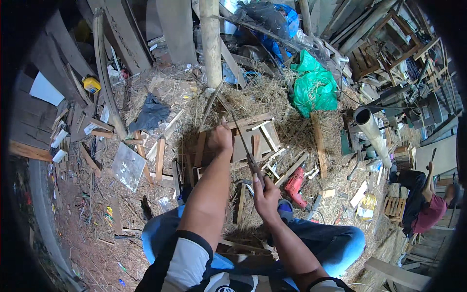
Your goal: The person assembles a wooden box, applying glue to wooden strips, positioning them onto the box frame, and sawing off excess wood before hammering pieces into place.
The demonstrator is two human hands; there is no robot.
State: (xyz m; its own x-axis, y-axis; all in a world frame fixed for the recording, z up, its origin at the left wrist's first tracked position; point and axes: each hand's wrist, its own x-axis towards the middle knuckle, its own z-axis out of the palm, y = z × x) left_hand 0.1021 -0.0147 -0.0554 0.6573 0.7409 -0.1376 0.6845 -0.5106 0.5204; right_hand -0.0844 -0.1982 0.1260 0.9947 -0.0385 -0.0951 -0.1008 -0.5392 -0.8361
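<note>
My right hand (266, 197) is closed around the handle of a long, narrow-bladed tool, seen nearly edge-on, that looks like a handsaw (242, 134). Its blade slants up and away to the left, across a small wooden frame (267, 137) of slats and a pale panel. At the frame's left side, my left hand (221, 138) is closed on a part of it, though the fingers are mostly hidden behind the hand. A red power drill (294, 187) lies on the ground right of my right hand. Below the frame lies a curved metal tool (246, 184), partly hidden.
Straw and wood scraps cover the ground. A wooden post (210, 44) rises beyond the frame, with a green plastic bag (315, 85) to its right. A grey square panel (129, 165) lies left, a pipe (372, 134) right. Another person (430, 209) works at far right.
</note>
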